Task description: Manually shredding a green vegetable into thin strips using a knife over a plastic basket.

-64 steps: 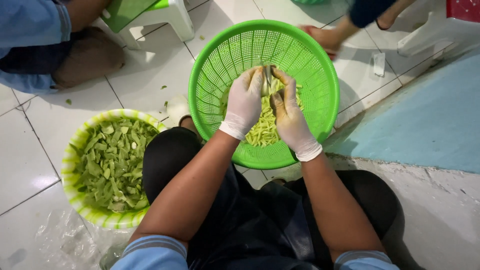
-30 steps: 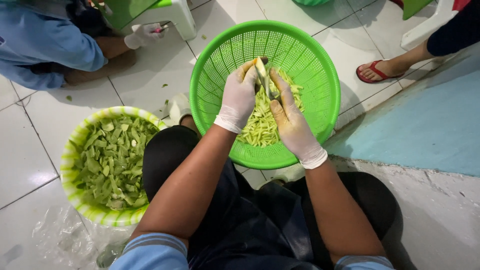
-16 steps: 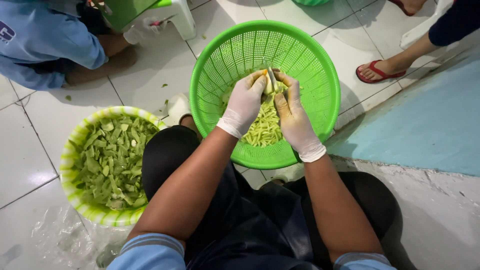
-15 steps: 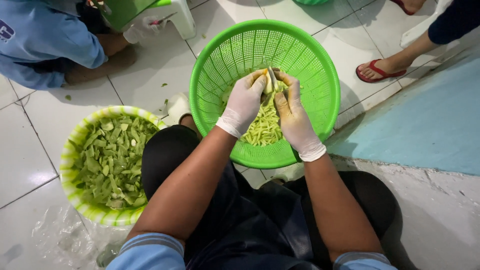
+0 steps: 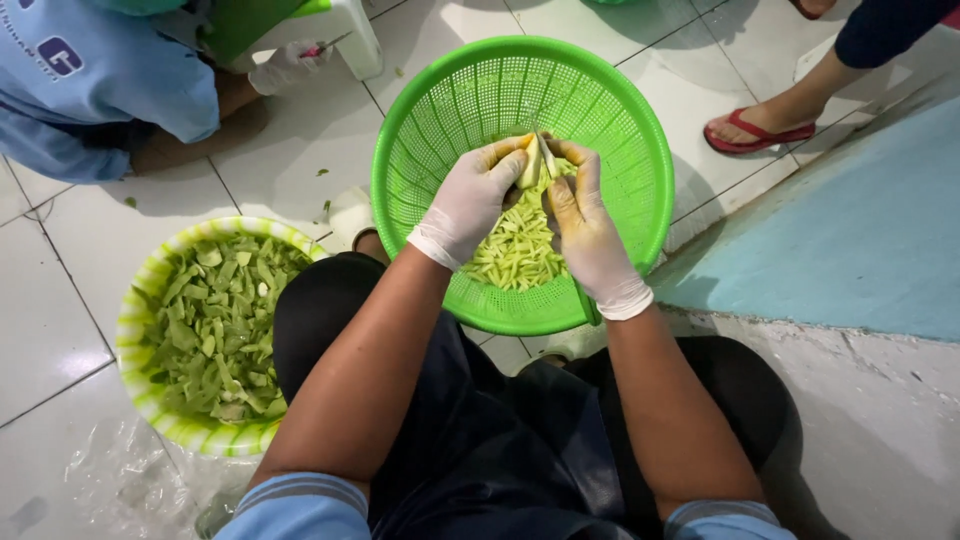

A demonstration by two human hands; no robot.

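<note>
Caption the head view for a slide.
Gloved left hand and right hand hold a pale vegetable piece and a blade over a green basket of strips.

Pale yellow fruit piece (image 5: 527, 165): small, peeled, firm-looking, held upright over the middle of the basket, pinched at its top. Thin knife blade (image 5: 546, 158): narrow and light-coloured, standing nearly upright just right of the fruit piece, edge pressed against it; handle hidden. Heap of pale yellow-green strips (image 5: 520, 245): thin, short, loosely piled in the bottom of the basket, directly below the fruit piece, spreading toward the near wall. Bright green plastic basket (image 5: 450, 110): round, perforated all over, with a smooth thick rim, standing flat on the white tiled floor; far half of its inside bare, strips gathered in the near half.
</note>
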